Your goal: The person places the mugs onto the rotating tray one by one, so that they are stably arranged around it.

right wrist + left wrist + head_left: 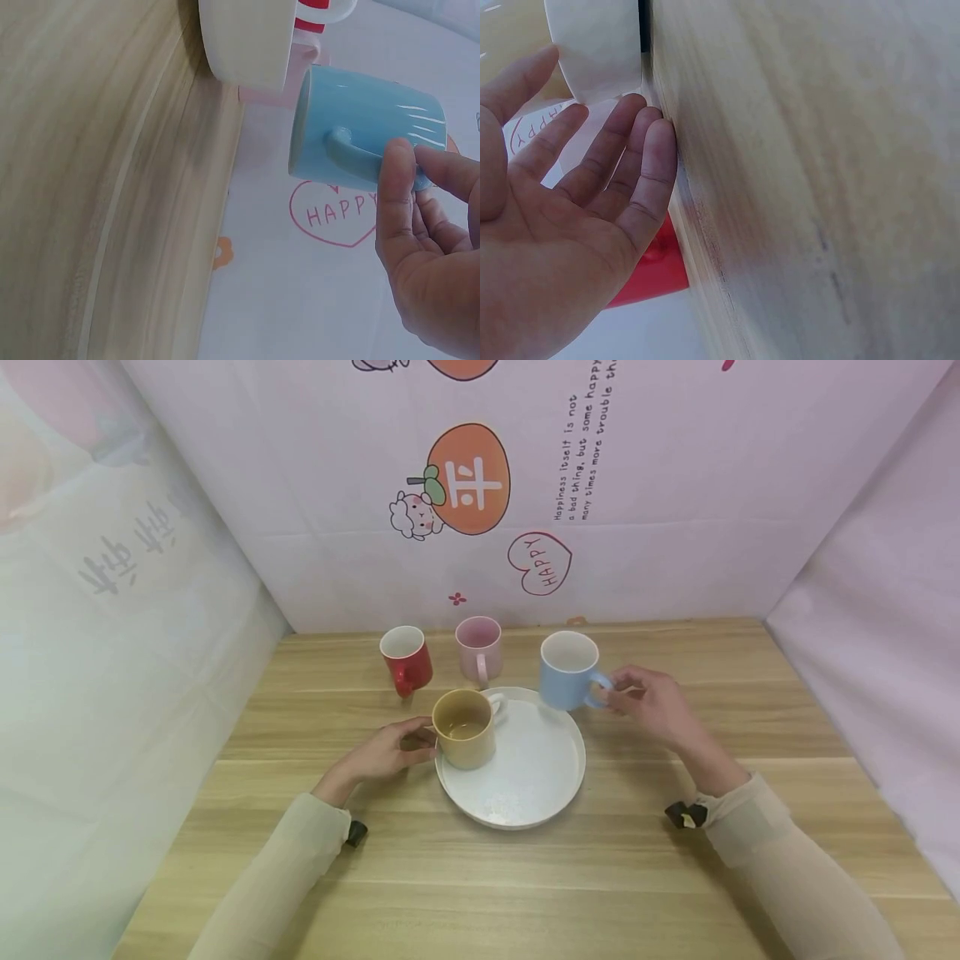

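The blue mug (565,687) hangs over the far right edge of the white tray (534,777), overlapping its rim in the head view. The tray's bare floor lies to the mug's near left. The mug's long axis stands close to upright, base toward the table (525,902), and its handle points right. The right hand (648,702) is the nearer one and pinches that handle between thumb and fingers, the forearm coming in from the table's near right corner. The right wrist view shows the mug's base clear of the tabletop.

By the tray's left edge, the left hand (390,750) holds nothing, its fingers loosely extended beside the yellow mug (467,745); whether a fingertip touches tray or mug cannot be told. The yellow mug stands on the tray's left side. The red mug (414,667) and pink mug (480,657) stand near the table's far edge.
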A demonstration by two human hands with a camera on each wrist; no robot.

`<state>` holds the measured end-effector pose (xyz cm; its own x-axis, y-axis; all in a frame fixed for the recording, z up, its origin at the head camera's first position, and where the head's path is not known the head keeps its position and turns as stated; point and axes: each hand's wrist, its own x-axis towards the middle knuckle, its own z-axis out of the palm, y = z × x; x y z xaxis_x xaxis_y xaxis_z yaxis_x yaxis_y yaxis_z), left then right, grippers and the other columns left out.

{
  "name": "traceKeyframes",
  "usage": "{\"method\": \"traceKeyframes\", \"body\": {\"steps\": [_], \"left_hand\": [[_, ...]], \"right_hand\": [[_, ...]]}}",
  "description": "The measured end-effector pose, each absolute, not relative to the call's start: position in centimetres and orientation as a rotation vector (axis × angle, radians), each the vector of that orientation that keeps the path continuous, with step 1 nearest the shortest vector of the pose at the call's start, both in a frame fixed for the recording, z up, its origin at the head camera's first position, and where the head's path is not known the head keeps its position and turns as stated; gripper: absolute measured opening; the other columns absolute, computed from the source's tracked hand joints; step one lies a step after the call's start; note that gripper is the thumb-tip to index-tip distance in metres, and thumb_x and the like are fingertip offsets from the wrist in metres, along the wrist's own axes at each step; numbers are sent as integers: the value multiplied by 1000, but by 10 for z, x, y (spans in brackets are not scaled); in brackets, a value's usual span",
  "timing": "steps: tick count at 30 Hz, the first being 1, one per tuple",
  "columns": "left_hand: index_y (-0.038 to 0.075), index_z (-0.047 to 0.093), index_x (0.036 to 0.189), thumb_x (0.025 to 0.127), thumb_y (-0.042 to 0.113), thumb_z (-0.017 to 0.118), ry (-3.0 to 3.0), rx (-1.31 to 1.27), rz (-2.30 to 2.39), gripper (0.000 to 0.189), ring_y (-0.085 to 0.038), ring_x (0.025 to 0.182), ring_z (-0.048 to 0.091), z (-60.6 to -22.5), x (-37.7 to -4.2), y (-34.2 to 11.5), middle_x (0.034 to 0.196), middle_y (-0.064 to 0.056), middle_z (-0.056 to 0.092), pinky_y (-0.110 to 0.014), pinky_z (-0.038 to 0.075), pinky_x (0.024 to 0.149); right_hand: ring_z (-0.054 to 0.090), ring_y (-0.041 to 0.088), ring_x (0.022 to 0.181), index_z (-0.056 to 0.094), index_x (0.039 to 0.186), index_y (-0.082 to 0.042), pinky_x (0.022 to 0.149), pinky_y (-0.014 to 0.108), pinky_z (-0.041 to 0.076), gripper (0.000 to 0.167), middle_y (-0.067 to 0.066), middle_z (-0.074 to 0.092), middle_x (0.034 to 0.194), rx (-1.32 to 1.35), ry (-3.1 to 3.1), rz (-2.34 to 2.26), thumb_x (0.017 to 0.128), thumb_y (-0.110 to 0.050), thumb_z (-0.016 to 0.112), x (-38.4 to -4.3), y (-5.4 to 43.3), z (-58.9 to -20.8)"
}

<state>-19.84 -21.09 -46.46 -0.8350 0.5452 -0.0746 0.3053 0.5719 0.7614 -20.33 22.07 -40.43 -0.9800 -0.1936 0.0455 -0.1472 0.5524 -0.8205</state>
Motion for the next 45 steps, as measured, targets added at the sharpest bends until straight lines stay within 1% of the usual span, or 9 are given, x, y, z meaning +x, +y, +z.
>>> {"method": "traceKeyframes", "body": {"steps": [7, 11, 13, 16, 23, 26, 30, 37, 45], "left_hand": [[16, 52, 143, 95, 22, 68, 2503, 700, 1127, 51, -23, 118, 65, -464, -198, -211, 124, -5, 70, -44, 50, 106], [14, 52, 143, 95, 22, 68, 2494, 725, 1152, 51, -26, 118, 65, -464, -198, -210, 124, -8, 70, -47, 49, 107], [10, 51, 143, 96, 18, 67, 2486, 724, 1161, 51, -31, 118, 64, -462, -197, -208, 125, -13, 69, -50, 48, 107], [8, 50, 143, 96, 16, 67, 2483, 721, 1170, 51, -34, 119, 64, -462, -197, -208, 125, -15, 68, -53, 47, 108], [14, 52, 142, 95, 23, 69, 2486, 713, 1166, 50, -28, 119, 64, -465, -199, -211, 124, -9, 70, -49, 48, 108], [14, 52, 142, 96, 24, 68, 2489, 722, 1164, 50, -28, 118, 64, -464, -199, -211, 124, -9, 70, -50, 47, 108], [14, 52, 142, 96, 24, 68, 2495, 724, 1153, 50, -28, 118, 64, -463, -198, -210, 124, -9, 70, -50, 48, 108], [15, 52, 142, 95, 24, 68, 2493, 701, 1144, 50, -27, 119, 64, -464, -199, -210, 125, -9, 69, -49, 48, 108], [15, 52, 143, 96, 24, 68, 2491, 708, 1145, 51, -28, 120, 64, -466, -200, -211, 126, -9, 69, -50, 47, 109]], "right_hand": [[72, 15, 79, 66, 113, 1, 72, 28, 60, 23, 21, 71, 106, -369, 2708, -1446, 95, -14, 68, -198, 215, -404], [73, 23, 83, 67, 113, -1, 73, 34, 60, 23, 21, 71, 106, -397, 2694, -1435, 96, -16, 68, -196, 212, -405], [74, 29, 86, 67, 113, -2, 71, 32, 59, 22, 21, 71, 107, -397, 2686, -1427, 95, -16, 68, -195, 211, -406], [74, 30, 86, 66, 113, -2, 69, 30, 59, 22, 21, 70, 107, -391, 2676, -1415, 96, -16, 68, -195, 207, -407], [74, 33, 89, 67, 112, -4, 78, 45, 60, 20, 19, 70, 107, -388, 2644, -1407, 97, -17, 66, -194, 201, -412], [74, 32, 90, 67, 110, -6, 77, 42, 60, 19, 16, 70, 106, -397, 2637, -1404, 96, -19, 67, -192, 199, -414], [74, 26, 86, 68, 106, -8, 76, 37, 61, 16, 16, 71, 105, -426, 2627, -1414, 96, -20, 68, -190, 196, -416], [73, 20, 83, 68, 107, -4, 73, 30, 62, 17, 17, 71, 103, -450, 2595, -1416, 96, -17, 67, -188, 191, -421], [73, 22, 85, 68, 108, -4, 74, 33, 62, 18, 19, 70, 105, -436, 2561, -1421, 96, -17, 67, -190, 184, -426]]}}
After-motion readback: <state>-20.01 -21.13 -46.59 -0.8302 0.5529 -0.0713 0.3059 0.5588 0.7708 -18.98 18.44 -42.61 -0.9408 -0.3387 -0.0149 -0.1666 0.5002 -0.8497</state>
